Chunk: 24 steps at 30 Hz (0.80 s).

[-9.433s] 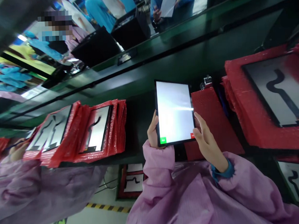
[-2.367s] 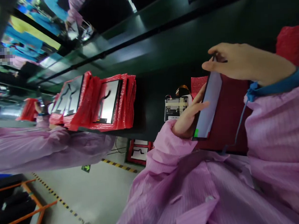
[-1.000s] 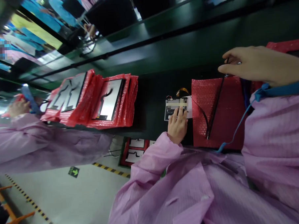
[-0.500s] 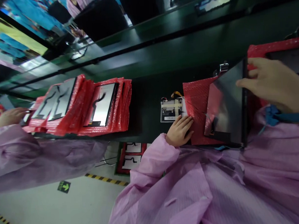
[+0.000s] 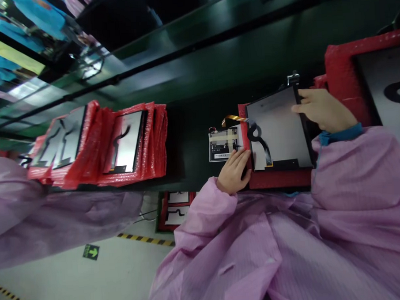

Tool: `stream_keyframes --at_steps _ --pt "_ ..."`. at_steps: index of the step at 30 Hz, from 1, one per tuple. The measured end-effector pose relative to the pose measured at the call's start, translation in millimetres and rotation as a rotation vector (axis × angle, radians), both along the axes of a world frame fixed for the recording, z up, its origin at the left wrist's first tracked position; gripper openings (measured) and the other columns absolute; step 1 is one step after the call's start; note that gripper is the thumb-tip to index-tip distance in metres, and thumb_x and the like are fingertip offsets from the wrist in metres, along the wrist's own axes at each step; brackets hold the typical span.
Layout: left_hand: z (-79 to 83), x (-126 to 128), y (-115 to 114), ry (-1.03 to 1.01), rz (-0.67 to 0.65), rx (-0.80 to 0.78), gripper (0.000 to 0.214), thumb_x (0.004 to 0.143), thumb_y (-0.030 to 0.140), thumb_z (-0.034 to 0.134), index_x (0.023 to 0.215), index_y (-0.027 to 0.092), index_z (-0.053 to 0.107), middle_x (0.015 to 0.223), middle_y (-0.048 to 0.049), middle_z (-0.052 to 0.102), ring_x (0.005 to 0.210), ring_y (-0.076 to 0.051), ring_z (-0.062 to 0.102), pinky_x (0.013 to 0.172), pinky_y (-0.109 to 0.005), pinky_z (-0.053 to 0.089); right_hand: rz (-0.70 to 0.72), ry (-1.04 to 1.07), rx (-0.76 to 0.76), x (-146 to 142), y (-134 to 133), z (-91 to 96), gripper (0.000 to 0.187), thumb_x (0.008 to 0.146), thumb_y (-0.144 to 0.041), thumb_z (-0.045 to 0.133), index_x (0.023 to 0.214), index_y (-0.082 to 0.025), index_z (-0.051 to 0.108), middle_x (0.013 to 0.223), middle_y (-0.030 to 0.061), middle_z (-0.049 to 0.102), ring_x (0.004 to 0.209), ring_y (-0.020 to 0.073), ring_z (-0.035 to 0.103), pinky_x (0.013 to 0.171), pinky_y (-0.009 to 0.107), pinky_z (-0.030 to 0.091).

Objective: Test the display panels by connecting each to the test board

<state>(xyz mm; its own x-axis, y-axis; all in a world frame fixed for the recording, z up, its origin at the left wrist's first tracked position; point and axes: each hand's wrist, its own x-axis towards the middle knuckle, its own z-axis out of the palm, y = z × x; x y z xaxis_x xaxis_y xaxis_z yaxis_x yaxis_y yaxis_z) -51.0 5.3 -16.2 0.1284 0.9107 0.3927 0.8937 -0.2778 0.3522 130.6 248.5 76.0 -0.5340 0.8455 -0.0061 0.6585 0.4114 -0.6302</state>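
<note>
A display panel [image 5: 278, 129] with a silvery back and a black ribbon cable [image 5: 259, 138] lies over a red bubble-wrap sheet [image 5: 281, 179] in front of me. My right hand [image 5: 326, 109] pinches the panel's right edge near its far corner, thumb on the silvery side. My left hand [image 5: 234, 171] rests with fingers stretched out by the panel's left edge, the fingertips on the red wrap. Just beyond those fingers sits a small taped electronic module [image 5: 222, 145] with a white label. An orange flex cable [image 5: 235, 118] reaches from above it toward the panel.
To the left, stacked red bubble-wrap sheets [image 5: 158, 143] carry more panels [image 5: 125, 142]. Another panel [image 5: 391, 93] lies on red wrap at right. A metal clip [image 5: 292, 78] stands behind. Another person's purple sleeve [image 5: 73, 217] crosses at left; a crate [image 5: 160, 213] sits below the bench.
My right hand has brought the panel leftward and down from a steep tilt to nearly flat over the red wrap. The left hand stays almost in place. The view has shifted slightly.
</note>
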Motion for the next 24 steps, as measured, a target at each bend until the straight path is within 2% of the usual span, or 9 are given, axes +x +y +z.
stream_keyframes --at_steps 2,5,7,10,12,15,17,19,24 --pt "1.4 1 -1 0.046 -0.014 -0.005 0.048 0.095 0.020 0.050 0.143 0.010 0.050 0.141 -0.0196 0.061 0.142 -0.030 0.049 0.120 -0.056 0.038 -0.039 -0.123 0.020 3 0 3.2 0.028 0.082 -0.014 0.058 0.106 -0.006 0.069 0.089 0.0180 0.069 0.083 0.0241 0.062 0.078 0.038 0.047" --pt "7.3 -1 0 0.118 -0.006 0.014 0.040 0.097 0.022 0.051 0.135 0.012 0.058 0.136 -0.0165 0.065 0.136 -0.032 0.054 0.117 -0.058 0.042 0.007 -0.212 0.205 -1 -6 7.5 0.032 0.087 -0.021 0.055 0.111 -0.004 0.067 0.114 0.0258 0.065 0.114 0.0339 0.057 0.099 0.047 0.041" --pt "15.5 -7 7 0.135 -0.022 0.032 0.033 0.099 0.027 0.050 0.127 0.018 0.064 0.126 -0.0124 0.070 0.125 -0.030 0.061 0.115 -0.055 0.045 0.132 -0.216 0.243 -11 -11 5.1 0.029 0.089 -0.031 0.056 0.103 -0.010 0.070 0.108 0.0203 0.068 0.108 0.0320 0.060 0.096 0.044 0.044" --pt "31.9 -25 31 0.121 -0.002 0.061 0.026 0.101 0.031 0.047 0.113 0.023 0.069 0.112 -0.0088 0.074 0.110 -0.026 0.067 0.108 -0.048 0.050 0.296 -0.184 0.028 -35 -19 -4.9 0.030 0.088 -0.046 0.060 0.082 -0.018 0.069 0.086 0.0108 0.071 0.082 0.0241 0.064 0.076 0.036 0.045" --pt "41.1 -42 56 0.114 0.064 0.078 0.031 0.103 0.032 0.044 0.114 0.019 0.069 0.113 -0.0101 0.073 0.110 -0.026 0.066 0.104 -0.047 0.050 0.295 -0.166 -0.096 -50 -24 -12.0 0.031 0.085 -0.049 0.064 0.076 -0.019 0.066 0.082 0.0091 0.071 0.074 0.0215 0.062 0.068 0.033 0.041" --pt "46.5 -67 96 0.088 0.157 0.040 0.040 0.104 0.037 0.041 0.131 0.016 0.063 0.132 -0.0136 0.067 0.126 -0.028 0.059 0.113 -0.049 0.042 0.269 -0.060 -0.150 -63 -34 -19.3 0.025 0.082 -0.041 0.068 0.074 -0.019 0.060 0.080 0.0065 0.069 0.071 0.0180 0.059 0.065 0.030 0.038" --pt "46.2 -78 117 0.064 0.149 -0.046 0.042 0.104 0.039 0.043 0.137 0.019 0.058 0.145 -0.0131 0.059 0.138 -0.027 0.051 0.120 -0.051 0.033 0.265 0.026 -0.129 -65 -41 -21.6 0.022 0.082 -0.034 0.066 0.072 -0.019 0.054 0.079 0.0046 0.067 0.070 0.0162 0.056 0.066 0.029 0.037" --pt "46.2 -85 127 0.039 0.097 -0.116 0.036 0.102 0.038 0.049 0.130 0.022 0.064 0.144 -0.0107 0.061 0.141 -0.026 0.048 0.122 -0.054 0.028 0.251 0.074 -0.085 -64 -48 -22.3 0.020 0.083 -0.030 0.064 0.072 -0.020 0.050 0.079 0.0034 0.065 0.071 0.0160 0.054 0.067 0.030 0.036" --pt "54.8 -88 118 -0.042 0.043 -0.008 0.012 0.093 0.032 0.066 0.097 0.021 0.072 0.107 -0.0044 0.076 0.108 -0.020 0.068 0.119 -0.050 0.033 0.265 0.025 0.200 -60 -64 -19.9 0.013 0.087 -0.026 0.055 0.076 -0.022 0.052 0.086 0.0077 0.064 0.080 0.0224 0.056 0.068 0.034 0.036"
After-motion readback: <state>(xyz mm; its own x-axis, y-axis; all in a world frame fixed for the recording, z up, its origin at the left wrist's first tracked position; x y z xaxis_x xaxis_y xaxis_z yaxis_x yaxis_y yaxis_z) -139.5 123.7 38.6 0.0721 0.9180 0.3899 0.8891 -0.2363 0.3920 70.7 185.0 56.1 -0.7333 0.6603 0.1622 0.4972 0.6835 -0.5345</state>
